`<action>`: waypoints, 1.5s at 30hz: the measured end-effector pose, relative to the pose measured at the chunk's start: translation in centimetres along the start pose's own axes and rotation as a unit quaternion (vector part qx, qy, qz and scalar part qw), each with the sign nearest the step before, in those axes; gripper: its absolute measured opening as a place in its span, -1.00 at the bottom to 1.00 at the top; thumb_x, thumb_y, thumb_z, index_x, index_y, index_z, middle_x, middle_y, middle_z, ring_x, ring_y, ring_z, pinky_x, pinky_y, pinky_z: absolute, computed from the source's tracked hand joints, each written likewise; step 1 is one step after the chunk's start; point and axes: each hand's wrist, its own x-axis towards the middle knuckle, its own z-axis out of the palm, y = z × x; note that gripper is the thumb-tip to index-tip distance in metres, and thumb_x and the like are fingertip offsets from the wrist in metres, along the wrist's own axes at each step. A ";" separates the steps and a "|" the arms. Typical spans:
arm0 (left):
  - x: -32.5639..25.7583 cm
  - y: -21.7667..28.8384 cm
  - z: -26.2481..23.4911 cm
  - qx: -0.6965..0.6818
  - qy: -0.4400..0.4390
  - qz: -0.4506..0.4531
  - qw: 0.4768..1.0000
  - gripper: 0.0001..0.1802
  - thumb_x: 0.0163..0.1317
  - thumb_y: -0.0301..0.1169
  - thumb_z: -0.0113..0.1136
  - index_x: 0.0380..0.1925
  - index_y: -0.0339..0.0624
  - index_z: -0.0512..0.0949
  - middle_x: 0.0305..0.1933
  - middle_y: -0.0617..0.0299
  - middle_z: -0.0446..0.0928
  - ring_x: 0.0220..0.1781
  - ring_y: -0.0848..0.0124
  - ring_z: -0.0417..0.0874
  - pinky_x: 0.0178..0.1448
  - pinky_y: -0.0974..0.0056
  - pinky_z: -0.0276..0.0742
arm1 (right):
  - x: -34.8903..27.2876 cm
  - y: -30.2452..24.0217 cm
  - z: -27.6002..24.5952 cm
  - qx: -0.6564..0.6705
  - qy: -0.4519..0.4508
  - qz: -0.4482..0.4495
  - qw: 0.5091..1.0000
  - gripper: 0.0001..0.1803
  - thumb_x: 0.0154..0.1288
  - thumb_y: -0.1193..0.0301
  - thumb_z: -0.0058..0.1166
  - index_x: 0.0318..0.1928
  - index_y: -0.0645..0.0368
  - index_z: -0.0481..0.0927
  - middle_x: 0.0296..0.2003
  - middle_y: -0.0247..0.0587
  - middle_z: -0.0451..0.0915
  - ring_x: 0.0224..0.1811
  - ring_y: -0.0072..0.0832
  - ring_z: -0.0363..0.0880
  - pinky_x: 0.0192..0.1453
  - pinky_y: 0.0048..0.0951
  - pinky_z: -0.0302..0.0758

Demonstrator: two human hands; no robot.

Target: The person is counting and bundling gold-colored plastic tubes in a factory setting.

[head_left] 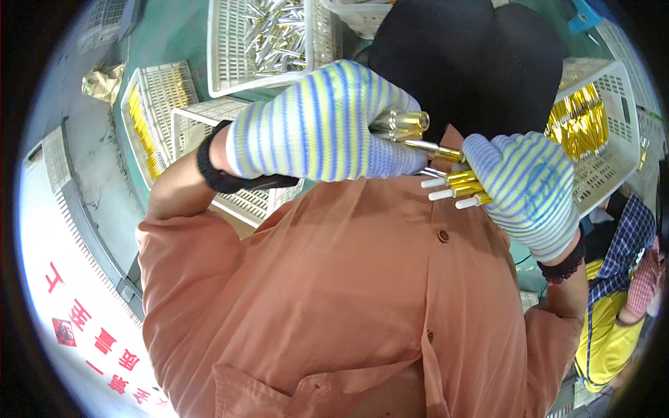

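Note:
Both hands wear striped knit gloves and meet in front of my chest. My left hand (313,125) is closed round a few shiny silver-and-gold metal tubes (408,124), their open ends pointing right. My right hand (526,184) grips several slim gold tubes with white tips (456,187), which stick out to the left. Between the hands runs one thin metal-and-gold piece (437,150), its right end at my right fingers. Whether its left end sits inside a tube in my left hand, I cannot tell. My glove hides most of the left bundle.
A white basket (221,49) of loose silver and gold tubes stands beyond my left hand. Farther left, another basket (132,104) holds gold tubes. At the right, a white basket (620,90) holds many gold tubes. Another person in yellow trousers (610,334) is at the far right.

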 end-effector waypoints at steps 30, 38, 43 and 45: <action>10.4 -1.7 8.0 0.083 -0.274 0.092 0.954 -0.53 0.42 -0.10 0.25 0.19 -0.13 0.65 -0.10 -0.18 0.73 -0.03 -0.16 0.73 0.07 -0.05 0.65 | -5.7 4.4 6.7 0.563 0.200 0.347 0.723 -0.72 0.58 0.26 0.18 0.10 0.16 0.72 -0.35 -0.41 0.70 -0.37 -0.70 0.61 -0.26 -0.57 0.55; 8.2 -2.0 5.7 0.077 -0.072 0.134 0.985 -0.64 0.39 -0.15 0.30 0.02 -0.16 0.71 -0.13 -0.07 0.74 -0.07 -0.07 0.75 0.02 -0.01 0.66 | -3.3 3.6 5.1 0.245 0.253 0.144 0.925 -0.71 0.45 0.24 0.19 0.06 0.08 0.70 -0.26 0.12 0.69 -0.16 0.06 0.69 -0.11 -0.02 0.61; 7.5 -1.7 6.5 0.158 -0.033 0.179 0.971 -0.72 0.41 -0.17 0.27 -0.03 -0.02 0.75 -0.10 0.17 0.77 -0.09 0.13 0.79 -0.01 0.10 0.70 | -1.5 1.8 7.5 0.252 0.234 0.120 0.931 -0.77 0.24 0.26 0.28 -0.17 0.09 0.67 -0.34 -0.01 0.70 -0.25 -0.02 0.75 -0.19 -0.02 0.66; 6.9 -1.8 7.0 0.109 -0.079 0.113 0.984 -0.70 0.43 -0.10 0.24 -0.03 0.03 0.75 -0.10 0.16 0.76 -0.11 0.13 0.79 -0.03 0.11 0.69 | -1.4 1.4 6.6 0.280 0.131 0.131 0.942 -0.74 0.34 0.17 0.26 -0.21 0.10 0.65 -0.32 -0.02 0.71 -0.23 -0.01 0.75 -0.18 0.00 0.66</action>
